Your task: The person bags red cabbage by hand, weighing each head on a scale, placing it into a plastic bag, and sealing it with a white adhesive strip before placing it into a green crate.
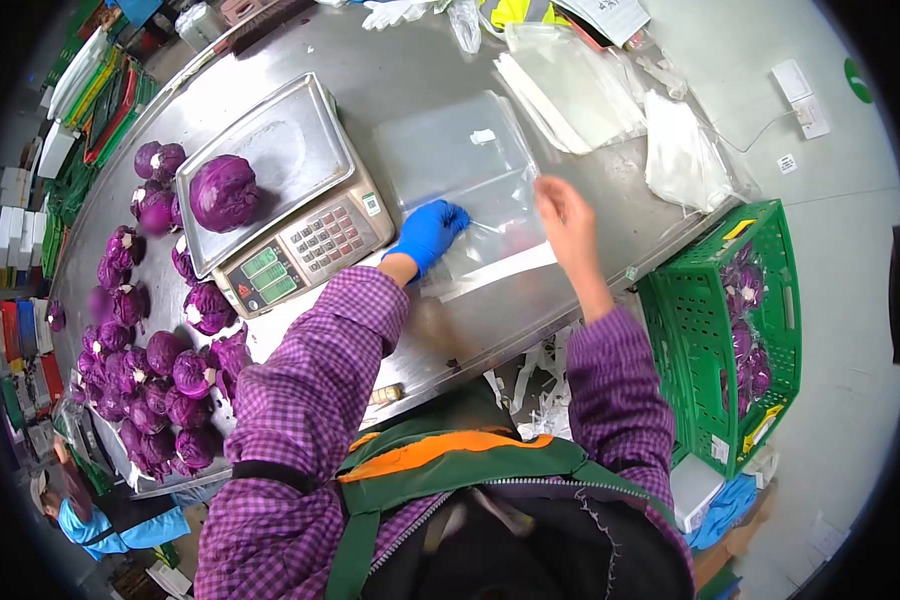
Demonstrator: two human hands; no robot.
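Note:
My left hand (430,236), in a blue glove, lies curled on a clear plastic bag (490,225), its fingers closed on the film. Bare and slightly blurred, my right hand (568,222) has its fingers drawn together at the bag's right edge. More flat clear bags (450,145) lie just beyond, on the metal table. Left of my gloved hand stands a weighing scale (315,240) with a keypad and green displays. One red cabbage (224,193) rests on its steel tray (300,150).
Many red cabbages (155,385) are piled along the table's left side. Stacks of plastic bags (580,85) lie at the far right. A green crate (710,330) with bagged cabbages stands beside the right edge. At lower left is another person (95,520).

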